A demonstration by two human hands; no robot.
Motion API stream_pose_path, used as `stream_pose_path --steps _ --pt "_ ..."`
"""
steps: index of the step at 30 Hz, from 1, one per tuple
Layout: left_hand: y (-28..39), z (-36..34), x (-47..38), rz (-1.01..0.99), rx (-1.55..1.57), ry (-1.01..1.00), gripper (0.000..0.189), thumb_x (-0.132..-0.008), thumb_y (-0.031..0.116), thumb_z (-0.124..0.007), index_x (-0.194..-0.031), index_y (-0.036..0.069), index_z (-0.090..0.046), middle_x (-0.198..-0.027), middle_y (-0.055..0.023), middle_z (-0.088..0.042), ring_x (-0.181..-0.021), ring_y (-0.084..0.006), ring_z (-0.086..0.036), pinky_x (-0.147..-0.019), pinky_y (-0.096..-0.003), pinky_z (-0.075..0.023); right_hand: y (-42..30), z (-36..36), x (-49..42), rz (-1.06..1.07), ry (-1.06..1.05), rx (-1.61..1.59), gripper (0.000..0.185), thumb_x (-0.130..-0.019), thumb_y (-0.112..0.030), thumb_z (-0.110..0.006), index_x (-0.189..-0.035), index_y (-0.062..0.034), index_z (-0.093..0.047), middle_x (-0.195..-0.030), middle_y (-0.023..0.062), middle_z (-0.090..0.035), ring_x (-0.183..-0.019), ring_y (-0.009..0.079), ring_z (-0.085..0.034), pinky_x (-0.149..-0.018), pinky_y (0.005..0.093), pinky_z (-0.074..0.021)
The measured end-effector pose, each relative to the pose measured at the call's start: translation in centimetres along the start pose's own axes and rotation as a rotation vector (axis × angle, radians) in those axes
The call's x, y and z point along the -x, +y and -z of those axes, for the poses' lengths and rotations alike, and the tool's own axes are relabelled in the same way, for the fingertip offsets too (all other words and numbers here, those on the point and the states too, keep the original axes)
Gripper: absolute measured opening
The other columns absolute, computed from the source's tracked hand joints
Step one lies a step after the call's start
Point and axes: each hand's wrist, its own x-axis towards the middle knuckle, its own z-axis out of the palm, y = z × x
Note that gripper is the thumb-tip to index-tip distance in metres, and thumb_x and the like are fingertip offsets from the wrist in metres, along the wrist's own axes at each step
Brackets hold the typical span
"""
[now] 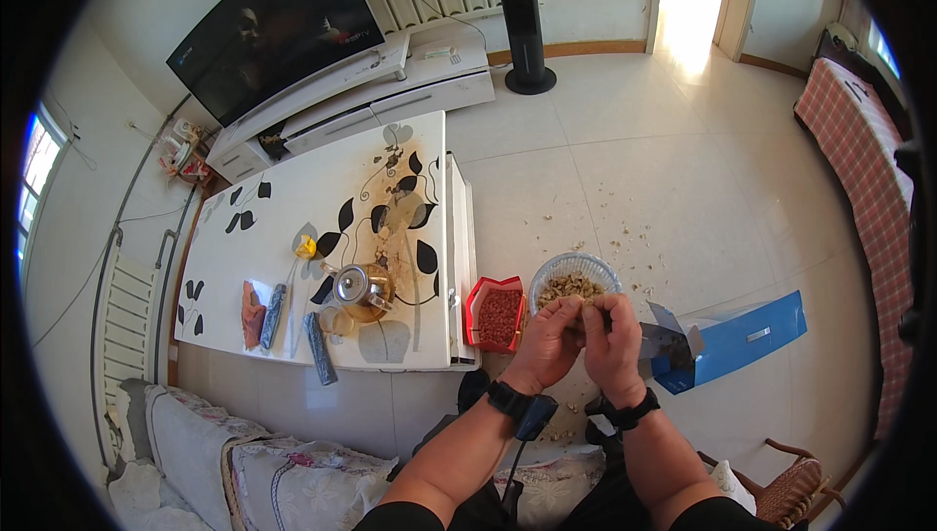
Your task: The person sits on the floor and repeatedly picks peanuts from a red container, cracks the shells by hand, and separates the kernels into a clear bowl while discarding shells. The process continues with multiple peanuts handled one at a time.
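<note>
My left hand [550,344] and my right hand [613,341] meet at the fingertips over a round basin [543,272] lined with clear plastic. Pinched between them is a small pale-brown piece, perhaps a peanut in its shell; the fingers mostly hide it. Brown shell-like bits [567,289] lie in the basin. Just left of my hands stands a red box [500,315] filled with small reddish kernels. To the right a blue cardboard box [750,341] lies on its side, its flaps open and dark contents inside.
A white table [293,209] at the left holds a glass teapot [364,293], a glass cup [337,320], blue rolls [274,315] and a yellow crumpled item [305,247]. Shell bits [637,238] are scattered over the tiled floor. A wicker chair [790,491] stands at the lower right.
</note>
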Motion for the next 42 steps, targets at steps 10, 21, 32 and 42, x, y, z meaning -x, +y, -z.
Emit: stream_pose_path --steps 10,21,32,42 --pt "0.3 0.3 -0.1 -0.047 0.066 -0.021 0.014 -0.116 0.015 -0.063 -0.119 0.01 -0.076 -0.116 -0.0032 -0.078 -0.108 -0.0173 -0.074 -0.103 -0.0386 -0.0607 -0.1 0.8 -0.6 -0.088 -0.087 -0.032 0.018 -0.098 -0.004 -0.079 -0.116 -0.0002 -0.076 -0.109 0.0169 -0.075 -0.095 0.0336 -0.077 -0.085 0.0384 -0.0616" --pt "0.7 0.5 0.1 0.047 -0.055 0.008 0.012 -0.115 0.022 -0.069 -0.113 0.013 -0.077 -0.103 0.0006 -0.078 -0.099 -0.0127 -0.073 -0.093 -0.0338 -0.0584 0.7 0.7 -0.4 -0.123 -0.077 -0.105 0.021 -0.102 -0.003 -0.074 -0.123 0.0009 -0.077 -0.105 0.0149 -0.075 -0.089 0.0256 -0.076 -0.08 0.0351 -0.0605" --pt "0.6 0.1 0.4 0.0 -0.18 0.032 0.015 -0.114 0.017 -0.068 -0.113 0.006 -0.078 -0.103 -0.0036 -0.077 -0.091 -0.0151 -0.074 -0.08 -0.0335 -0.0629 0.5 0.9 -0.3 -0.24 -0.041 -0.106 0.015 -0.099 -0.004 -0.075 -0.114 0.0003 -0.079 -0.103 0.0115 -0.073 -0.079 0.0189 -0.073 -0.073 0.0326 -0.0599" --pt "1.0 0.3 0.0 -0.031 -0.224 0.254 0.01 -0.111 0.015 -0.071 -0.117 0.007 -0.075 -0.103 -0.0035 -0.078 -0.09 -0.0137 -0.073 -0.072 -0.0302 -0.0584 0.9 0.8 -0.7 -0.043 0.016 0.153 0.023 -0.097 -0.004 -0.079 -0.119 -0.0019 -0.08 -0.109 0.0163 -0.073 -0.085 0.0288 -0.075 -0.075 0.036 -0.0606"
